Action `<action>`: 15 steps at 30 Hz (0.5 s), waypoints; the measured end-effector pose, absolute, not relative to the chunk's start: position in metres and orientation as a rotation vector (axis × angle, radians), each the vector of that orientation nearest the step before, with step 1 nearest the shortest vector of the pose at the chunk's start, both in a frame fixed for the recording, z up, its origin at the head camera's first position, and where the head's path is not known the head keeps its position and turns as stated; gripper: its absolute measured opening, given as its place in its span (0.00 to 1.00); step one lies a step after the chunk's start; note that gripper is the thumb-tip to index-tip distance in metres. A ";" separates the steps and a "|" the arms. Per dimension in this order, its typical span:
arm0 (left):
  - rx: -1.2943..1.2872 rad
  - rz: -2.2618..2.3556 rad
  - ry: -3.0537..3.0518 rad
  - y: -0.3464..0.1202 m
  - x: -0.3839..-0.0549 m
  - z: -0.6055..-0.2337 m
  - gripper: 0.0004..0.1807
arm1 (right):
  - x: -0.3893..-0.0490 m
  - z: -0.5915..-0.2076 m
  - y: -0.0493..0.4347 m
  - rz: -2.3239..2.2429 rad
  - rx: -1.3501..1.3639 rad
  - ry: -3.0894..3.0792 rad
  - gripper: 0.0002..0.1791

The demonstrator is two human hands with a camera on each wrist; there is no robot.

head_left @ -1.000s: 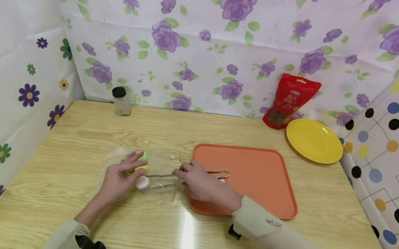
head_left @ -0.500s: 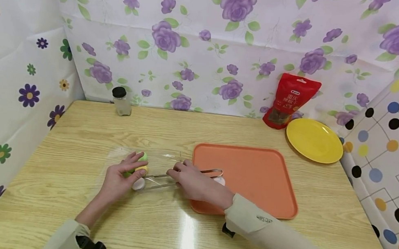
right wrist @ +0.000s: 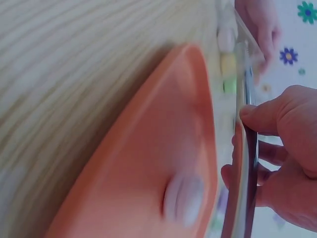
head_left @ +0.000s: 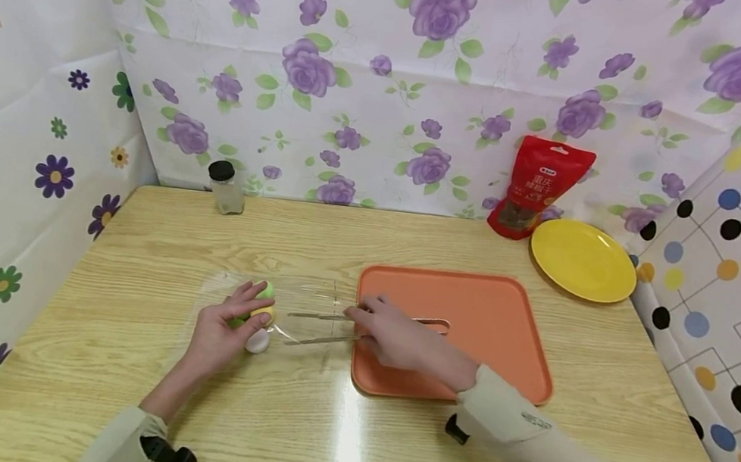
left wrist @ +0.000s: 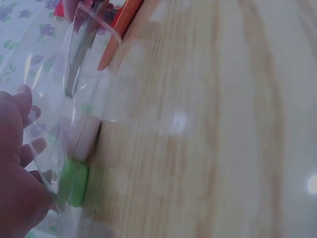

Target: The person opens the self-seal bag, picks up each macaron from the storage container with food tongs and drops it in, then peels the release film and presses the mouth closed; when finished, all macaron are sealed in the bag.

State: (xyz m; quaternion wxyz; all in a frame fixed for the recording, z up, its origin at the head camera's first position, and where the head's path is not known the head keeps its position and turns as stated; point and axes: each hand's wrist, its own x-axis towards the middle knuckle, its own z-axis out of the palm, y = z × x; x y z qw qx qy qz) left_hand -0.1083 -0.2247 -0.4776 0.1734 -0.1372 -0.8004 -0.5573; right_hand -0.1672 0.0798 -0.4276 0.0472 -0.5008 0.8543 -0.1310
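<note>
My left hand (head_left: 225, 329) holds a clear plastic bag (head_left: 309, 289) lying on the table, fingers spread over its closed end. Inside are a white macaron (head_left: 258, 341), a yellow macaron (head_left: 262, 315) and green macarons (head_left: 265, 291), partly covered by the fingers. In the left wrist view, a pale macaron (left wrist: 83, 138) and a green macaron (left wrist: 74, 182) show through the film. My right hand (head_left: 392, 338) grips metal tongs (head_left: 319, 316) between thumb and fingers. Their tips are apart with nothing between them, inside the bag's mouth, short of the macarons.
An orange tray (head_left: 473, 296) lies right of the bag, under my right hand. One white macaron (right wrist: 183, 199) rests on it, hidden in the head view. A black-capped jar (head_left: 227, 190), a red pouch (head_left: 540, 185) and a yellow plate (head_left: 583, 260) stand along the back.
The tongs pushed the white macaron slightly left, let go of it, and drew back rightward with tips spread. My left hand has stayed in place.
</note>
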 end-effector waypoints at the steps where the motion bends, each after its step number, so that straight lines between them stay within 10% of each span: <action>1: -0.385 -1.578 -2.273 -0.225 -0.108 -0.477 0.11 | -0.168 -0.427 0.088 -0.405 -1.516 2.614 0.25; 15: -0.367 -1.561 -2.297 -0.224 -0.108 -0.476 0.11 | -0.157 -0.425 0.197 -0.468 -1.316 2.714 0.25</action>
